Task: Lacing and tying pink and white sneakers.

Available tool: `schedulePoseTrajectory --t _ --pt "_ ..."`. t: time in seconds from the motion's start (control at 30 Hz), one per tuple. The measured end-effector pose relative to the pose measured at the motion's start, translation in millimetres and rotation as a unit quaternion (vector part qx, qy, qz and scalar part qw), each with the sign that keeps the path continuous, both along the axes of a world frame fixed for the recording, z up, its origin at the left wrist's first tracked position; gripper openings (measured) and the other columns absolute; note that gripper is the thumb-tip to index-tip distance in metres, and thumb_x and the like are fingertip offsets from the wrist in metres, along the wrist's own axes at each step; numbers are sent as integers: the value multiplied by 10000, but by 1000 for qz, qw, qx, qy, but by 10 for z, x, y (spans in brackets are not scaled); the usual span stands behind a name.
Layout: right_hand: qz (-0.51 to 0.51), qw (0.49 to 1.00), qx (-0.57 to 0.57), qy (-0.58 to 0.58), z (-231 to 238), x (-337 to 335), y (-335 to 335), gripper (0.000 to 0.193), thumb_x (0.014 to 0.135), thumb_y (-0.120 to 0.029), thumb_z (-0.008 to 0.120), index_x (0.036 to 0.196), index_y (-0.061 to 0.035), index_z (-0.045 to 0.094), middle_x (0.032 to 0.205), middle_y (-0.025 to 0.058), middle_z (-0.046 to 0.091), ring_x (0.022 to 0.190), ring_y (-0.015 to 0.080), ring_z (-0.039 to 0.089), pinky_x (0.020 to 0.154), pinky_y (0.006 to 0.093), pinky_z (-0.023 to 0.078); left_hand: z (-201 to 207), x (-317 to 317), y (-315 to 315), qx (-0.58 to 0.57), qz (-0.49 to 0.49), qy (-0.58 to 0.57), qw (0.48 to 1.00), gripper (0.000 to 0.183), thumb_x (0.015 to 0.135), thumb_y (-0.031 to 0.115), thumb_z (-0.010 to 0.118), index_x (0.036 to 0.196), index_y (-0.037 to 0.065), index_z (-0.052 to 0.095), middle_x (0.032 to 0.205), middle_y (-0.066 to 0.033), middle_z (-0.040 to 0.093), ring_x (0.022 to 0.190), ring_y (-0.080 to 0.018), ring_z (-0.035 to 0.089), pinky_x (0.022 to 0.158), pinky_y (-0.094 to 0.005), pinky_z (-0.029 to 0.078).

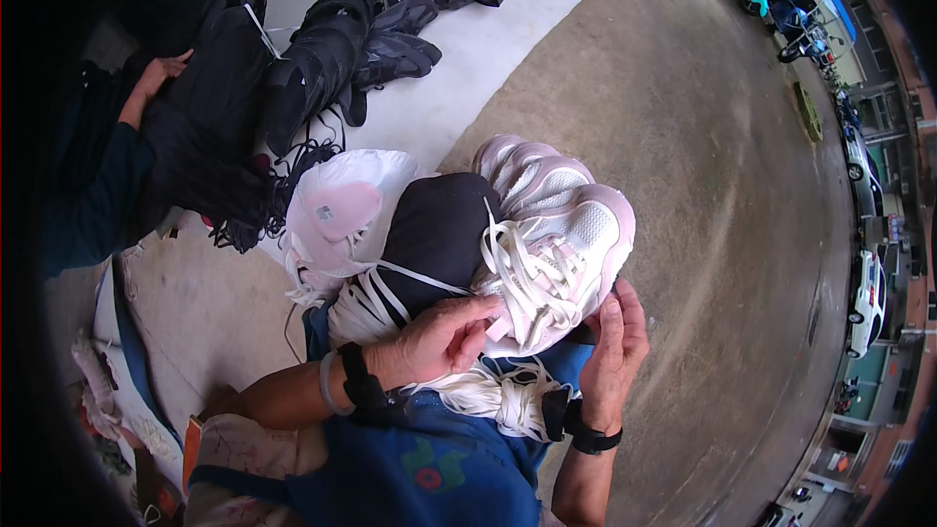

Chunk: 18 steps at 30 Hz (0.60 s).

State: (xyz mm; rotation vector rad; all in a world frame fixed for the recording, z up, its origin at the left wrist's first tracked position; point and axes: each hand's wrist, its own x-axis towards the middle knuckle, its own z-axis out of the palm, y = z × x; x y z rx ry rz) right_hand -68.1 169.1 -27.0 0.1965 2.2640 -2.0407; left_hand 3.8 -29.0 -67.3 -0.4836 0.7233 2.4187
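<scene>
1. Sneaker [566,234]: white and pale pink, resting on the person's lap between the two hands, sole turned away from the body, white laces [527,278] loose across its tongue.
2. Left hand [439,340]: lies on the near side of the sneaker, fingers curled together, thumb and fingertips pinching a lace end at the shoe's lower eyelets. A grey band and a black strap sit on the wrist.
3. Right hand [617,346]: cups the sneaker's right lower edge from beneath, fingers pressed together against the sole rim; a black wrist strap shows below it.
4. Lace bundle [498,398]: a bunch of white laces lying on the blue apron [439,468], just below both hands.
5. Dark cloth [439,229]: a black rounded mass just above the left hand, touching the sneaker's left side, with white laces draped across it.
6. White bag [342,200]: beyond the dark cloth, up and left of the left hand, with a pink insole shape showing through.
7. Black sneakers [361,44]: several, well beyond the hands on a white sheet [478,59] laid on the concrete floor [683,185].
8. Another person's hand [156,73]: far up and left, resting on a black bag [210,107].
</scene>
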Motion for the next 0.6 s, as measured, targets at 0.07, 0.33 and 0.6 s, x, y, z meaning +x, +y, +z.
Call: schedulePoseTrajectory --t 0.07,0.33,0.6 --pt "5 999 -41 -15 32 -16 7 487 946 -246 601 1289 79 488 1030 78 611 927 129 571 851 273 466 1 15 -17 0 -2 6 1000 438 977 409 451 650 121 500 455 14 375 405 -100 379 422 -242 313" --pt "105 942 -293 -129 58 -4 17 401 916 -111 606 1260 68 506 1177 150 627 1016 196 639 915 348 514 25 33 -93 72 -26 2 997 451 979 407 431 608 152 435 453 43 329 398 -86 329 413 -251 283" --pt "187 938 -252 -147 54 16 -27 530 844 -78 701 1302 45 463 1189 127 620 1058 199 620 928 336 490 148 27 -84 7 -8 -36 999 380 987 356 497 660 169 448 523 75 350 427 -42 325 419 -221 274"
